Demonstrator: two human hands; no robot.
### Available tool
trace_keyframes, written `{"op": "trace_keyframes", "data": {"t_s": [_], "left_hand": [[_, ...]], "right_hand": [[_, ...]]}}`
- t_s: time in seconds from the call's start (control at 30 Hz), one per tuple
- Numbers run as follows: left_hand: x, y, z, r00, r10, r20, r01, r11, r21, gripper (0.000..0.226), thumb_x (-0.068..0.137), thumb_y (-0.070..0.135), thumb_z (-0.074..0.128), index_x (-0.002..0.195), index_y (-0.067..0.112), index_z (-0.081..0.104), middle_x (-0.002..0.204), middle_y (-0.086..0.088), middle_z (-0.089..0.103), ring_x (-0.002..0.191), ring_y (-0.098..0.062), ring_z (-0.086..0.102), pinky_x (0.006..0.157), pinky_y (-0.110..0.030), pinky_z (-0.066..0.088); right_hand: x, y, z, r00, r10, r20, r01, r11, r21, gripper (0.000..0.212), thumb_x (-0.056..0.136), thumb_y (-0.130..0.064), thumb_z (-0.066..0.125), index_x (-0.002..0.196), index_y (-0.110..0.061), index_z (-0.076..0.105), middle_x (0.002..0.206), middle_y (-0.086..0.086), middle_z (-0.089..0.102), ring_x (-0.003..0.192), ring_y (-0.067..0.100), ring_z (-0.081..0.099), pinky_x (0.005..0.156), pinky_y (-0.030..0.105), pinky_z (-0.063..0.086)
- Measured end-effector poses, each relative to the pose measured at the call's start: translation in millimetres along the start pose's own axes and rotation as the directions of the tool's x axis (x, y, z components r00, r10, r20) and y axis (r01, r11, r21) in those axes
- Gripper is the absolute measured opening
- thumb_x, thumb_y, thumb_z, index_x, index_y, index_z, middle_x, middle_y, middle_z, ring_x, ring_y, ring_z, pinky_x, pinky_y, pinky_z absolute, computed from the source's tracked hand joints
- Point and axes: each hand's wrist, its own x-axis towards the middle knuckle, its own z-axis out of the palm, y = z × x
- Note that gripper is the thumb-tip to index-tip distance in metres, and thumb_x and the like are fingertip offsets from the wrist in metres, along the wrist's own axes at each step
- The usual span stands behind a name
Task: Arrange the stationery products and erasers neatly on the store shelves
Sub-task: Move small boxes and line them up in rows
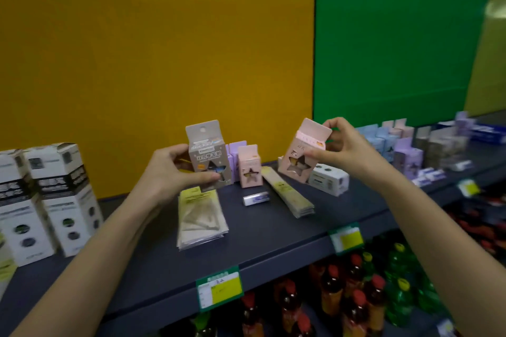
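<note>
My left hand (169, 172) holds a grey-brown carton with a star-shaped window (206, 154) upright above the dark shelf (260, 241). In my right hand (345, 148) is a pink star-window carton (304, 153), tilted to the left and gripped near its top flap. Between the two stands another pink carton (249, 167), with a lilac one (236, 153) behind it. A small silver-wrapped eraser (256, 198) lies on the shelf in front of them.
Flat packs of set squares (201, 219) and rulers (287, 194) lie on the shelf. White-and-black boxes (46, 200) stand at the left, a small white box (330, 179) lies at centre right, more cartons (405, 150) line the right. Bottles (356, 295) fill the shelf below.
</note>
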Motion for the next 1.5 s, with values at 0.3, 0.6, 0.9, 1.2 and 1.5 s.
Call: {"op": "trace_keyframes", "data": {"t_s": [0.3,0.6,0.9,1.2,1.5], "left_hand": [[5.2,59.8,134.4,0.970,0.080,0.228,-0.059,0.993,-0.101,0.034,0.067,0.004,0.076,0.096,0.017,0.066,0.095,-0.003,0.072,0.084,-0.018,0.066,0.075,-0.023,0.054],[-2.0,120.0,285.1,0.960,0.033,0.277,0.029,0.976,-0.216,0.029,0.069,0.007,0.075,0.094,0.017,0.064,0.099,-0.008,0.072,0.094,-0.024,0.067,0.091,-0.043,0.051],[9.2,153.6,373.6,0.961,-0.020,0.276,0.100,0.956,-0.277,0.040,0.071,-0.002,0.072,0.100,0.020,0.057,0.104,-0.008,0.070,0.095,-0.023,0.068,0.084,-0.038,0.055],[58.5,163.7,416.2,0.959,0.019,0.281,0.055,0.966,-0.253,0.047,0.067,-0.001,0.074,0.107,0.018,0.059,0.097,0.001,0.074,0.087,-0.015,0.071,0.070,-0.020,0.057],[115.4,173.8,435.3,0.974,0.058,0.218,-0.030,0.991,-0.130,0.038,0.066,0.018,0.076,0.102,0.022,0.065,0.097,0.005,0.074,0.091,-0.018,0.068,0.075,-0.025,0.058]], "right_hand": [[-71.0,38.3,-130.7,0.986,0.078,-0.145,-0.089,0.994,-0.066,0.036,0.075,-0.013,0.074,0.099,-0.017,0.047,0.107,0.004,0.069,0.096,0.019,0.067,0.084,0.042,0.055],[-108.1,84.0,-275.9,0.982,0.118,-0.145,-0.140,0.978,-0.153,0.036,0.072,-0.023,0.075,0.092,-0.029,0.046,0.110,0.001,0.069,0.100,0.016,0.066,0.089,0.046,0.053],[-95.6,126.1,-359.4,0.989,0.120,-0.083,-0.130,0.982,-0.135,0.037,0.074,-0.021,0.074,0.098,-0.023,0.046,0.111,-0.001,0.069,0.099,0.015,0.066,0.088,0.041,0.053],[-48.6,173.1,-393.2,0.997,0.072,-0.017,-0.073,0.989,-0.125,0.040,0.073,-0.025,0.075,0.101,-0.023,0.046,0.109,-0.007,0.069,0.097,0.013,0.067,0.087,0.038,0.054],[21.1,202.1,-417.5,0.996,-0.018,0.082,0.024,0.997,-0.076,0.036,0.074,-0.022,0.074,0.097,-0.022,0.046,0.097,-0.010,0.071,0.087,0.010,0.066,0.083,0.033,0.052]]}}
